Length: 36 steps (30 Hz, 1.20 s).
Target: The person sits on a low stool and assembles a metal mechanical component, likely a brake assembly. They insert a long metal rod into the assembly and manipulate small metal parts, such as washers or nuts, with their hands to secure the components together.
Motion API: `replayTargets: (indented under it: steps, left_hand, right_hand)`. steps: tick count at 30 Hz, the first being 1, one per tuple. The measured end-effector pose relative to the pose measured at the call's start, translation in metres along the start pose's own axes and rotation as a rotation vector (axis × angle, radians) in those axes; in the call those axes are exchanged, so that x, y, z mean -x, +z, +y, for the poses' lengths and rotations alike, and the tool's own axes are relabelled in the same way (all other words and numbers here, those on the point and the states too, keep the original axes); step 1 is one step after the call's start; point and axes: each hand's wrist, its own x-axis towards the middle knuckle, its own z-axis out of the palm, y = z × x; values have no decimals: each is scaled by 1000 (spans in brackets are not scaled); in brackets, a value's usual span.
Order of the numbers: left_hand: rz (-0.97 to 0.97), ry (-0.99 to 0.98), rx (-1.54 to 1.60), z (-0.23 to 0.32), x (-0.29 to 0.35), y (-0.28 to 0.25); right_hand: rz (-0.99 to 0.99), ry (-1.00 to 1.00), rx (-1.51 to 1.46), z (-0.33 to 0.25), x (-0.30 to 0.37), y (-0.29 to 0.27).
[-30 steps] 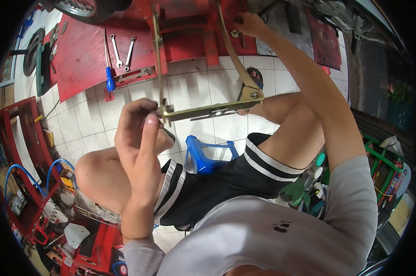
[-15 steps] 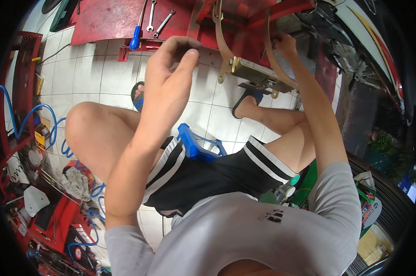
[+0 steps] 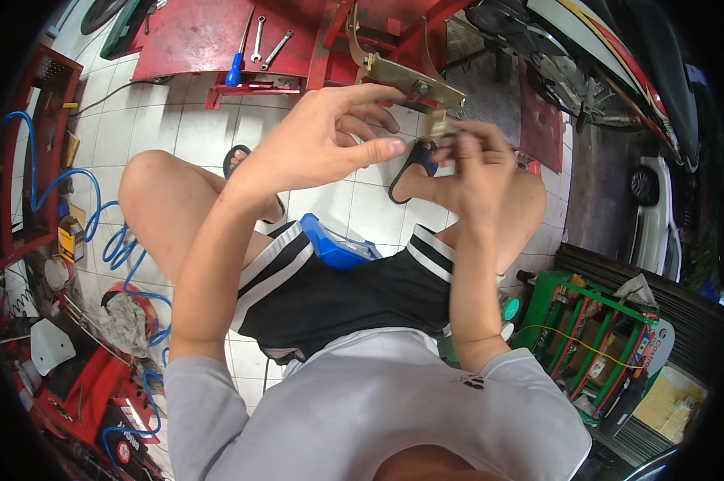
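My left hand (image 3: 318,136) is raised in front of me, fingers stretched and thumb apart, holding nothing. Its fingertips come close to, or overlap in view, a gold-coloured metal bracket (image 3: 394,74) fixed to curved metal arms on a red stand. To the right, my right hand (image 3: 482,164) is closed in a pinch. At its fingertips shows a small yellowish metal piece (image 3: 438,124), smeared by motion, so its kind is unclear. A blue-handled screwdriver (image 3: 234,72) and two wrenches, one open-ended (image 3: 257,40) and another (image 3: 277,50), lie on the red platform (image 3: 189,48).
A blue plastic stool (image 3: 330,243) is under me. Blue coiled hose (image 3: 97,188) runs along the left, beside red tool trays (image 3: 97,377). A motorcycle (image 3: 594,72) stands at the upper right. Nearer on the right is a green rack (image 3: 574,280).
My right hand has come back from beside the bracket's arm toward my left hand, now with a small metal piece. My left hand has moved right and its fingers have straightened.
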Motion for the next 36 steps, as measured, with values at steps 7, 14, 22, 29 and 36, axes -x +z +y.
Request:
replayTargets:
  steps: [7,14,22,29,36]
  left_hand:
    - [54,-82,-57,-13,10,-23]
    - [270,-88,-123,-32,5,-54]
    - [226,-150,-182,-37,-8,-54]
    - [210,-167,-213,-42,-10,-55]
    - [254,-135,-251,-31,-10,-47]
  right_hand:
    - [-259,234,-275,31,1,56]
    - [-482,568,-223,52,-26,44]
    - [-359,623,-695,70,-45,53]
    - [-296,545,-685,82,-46,63]
    - [-312,562,-699,86,-45,61]
